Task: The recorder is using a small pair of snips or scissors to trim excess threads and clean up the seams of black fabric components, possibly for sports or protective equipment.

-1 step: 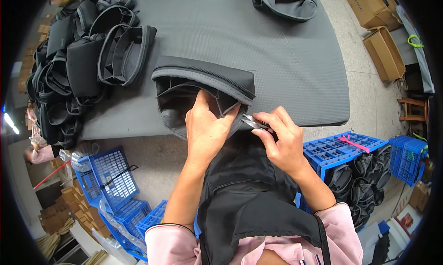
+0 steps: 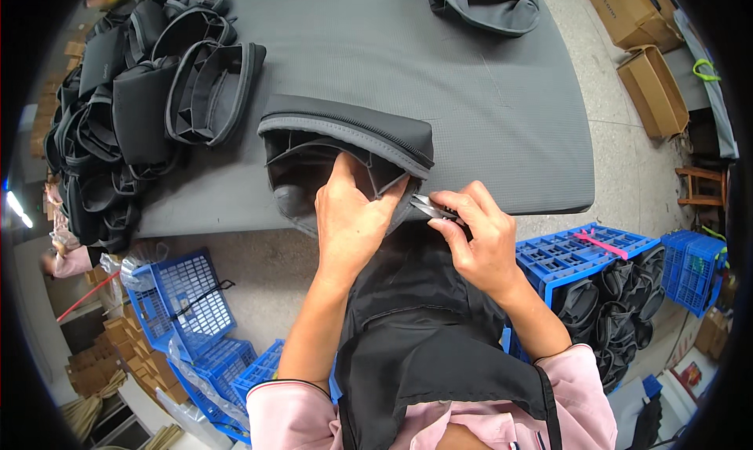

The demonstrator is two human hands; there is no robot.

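A black zippered pouch (image 2: 349,128) rests at the table's near edge, its mouth open and thin dividers showing inside. My left hand (image 2: 349,223) reaches into that mouth and grips the fabric near the right end; its fingertips are partly hidden by the pouch. In my right hand (image 2: 485,234), pinched between thumb and fingers, is a pair of small metal thread snips (image 2: 428,206). Their blades point left, at the right-hand rim of the pouch, close beside my left fingers. Whether the blades touch the fabric I cannot tell.
Similar black pouches (image 2: 141,113) are heaped along the table's left side. Another pouch (image 2: 490,7) lies at the far edge of the grey table (image 2: 518,128). Blue crates (image 2: 584,250) stand on the right, with more blue crates (image 2: 192,301) at left. Cardboard boxes (image 2: 652,93) sit beyond.
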